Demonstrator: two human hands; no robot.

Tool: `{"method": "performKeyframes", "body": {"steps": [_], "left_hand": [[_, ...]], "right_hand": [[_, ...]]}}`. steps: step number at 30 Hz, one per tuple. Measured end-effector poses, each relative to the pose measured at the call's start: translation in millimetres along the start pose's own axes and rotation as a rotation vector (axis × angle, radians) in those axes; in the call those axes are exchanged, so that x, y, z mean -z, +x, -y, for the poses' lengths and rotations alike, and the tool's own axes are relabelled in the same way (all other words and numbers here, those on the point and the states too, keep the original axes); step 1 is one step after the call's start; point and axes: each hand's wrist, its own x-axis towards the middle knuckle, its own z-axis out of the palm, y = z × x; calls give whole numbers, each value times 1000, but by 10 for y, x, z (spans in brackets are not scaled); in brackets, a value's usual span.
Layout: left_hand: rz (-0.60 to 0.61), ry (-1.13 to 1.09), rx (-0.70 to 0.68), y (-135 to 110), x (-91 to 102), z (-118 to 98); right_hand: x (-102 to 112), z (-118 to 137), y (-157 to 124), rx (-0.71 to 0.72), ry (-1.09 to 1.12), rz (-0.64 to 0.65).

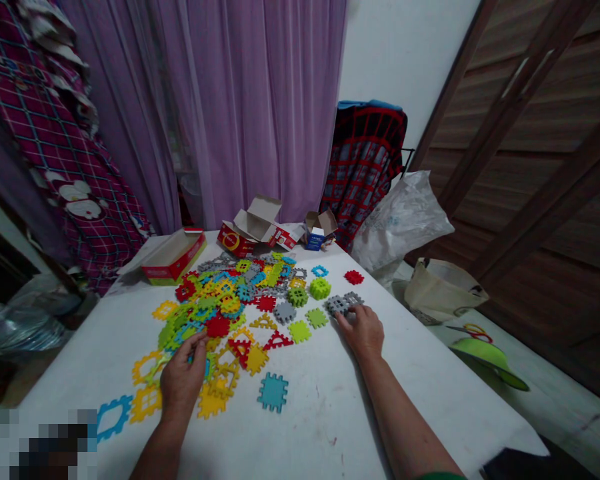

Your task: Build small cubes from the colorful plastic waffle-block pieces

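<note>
A mixed heap of interlocking plastic building tiles [225, 293] lies mid-table. My left hand [183, 377] is at its near side, fingers bent in a pinch at the corner of a red square tile [218, 326]. Yellow tiles [213, 403] lie around that wrist. Over on the right, my right hand [363, 330] has its thumb and fingers closed on the near edge of a few grey tiles [343, 303], which look joined. Between the hands are a lime square tile [300, 331], a red triangular frame [278, 341] and a teal square tile [273, 392].
Opened cardboard boxes stand along the back: a red one [175, 263] on the left, another red one [235, 240], and a small blue one [315, 240]. Beyond the table's right edge are a plastic bag [400, 223], a cloth bag [443, 290] and scissors [473, 332].
</note>
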Motion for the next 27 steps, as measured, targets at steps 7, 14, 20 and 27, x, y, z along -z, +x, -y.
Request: {"method": "performKeyframes", "body": {"steps": [7, 14, 20, 27], "left_hand": [[-8, -3, -2, 1, -2, -6], [26, -4, 29, 1, 1, -1], [28, -2, 19, -2, 11, -7], [31, -48, 1, -14, -10, 2]], "right_hand": [[0, -4, 0, -1, -5, 6], [17, 8, 2, -19, -8, 30], [27, 4, -16, -35, 27, 10], [-28, -32, -33, 13, 124, -88]]}}
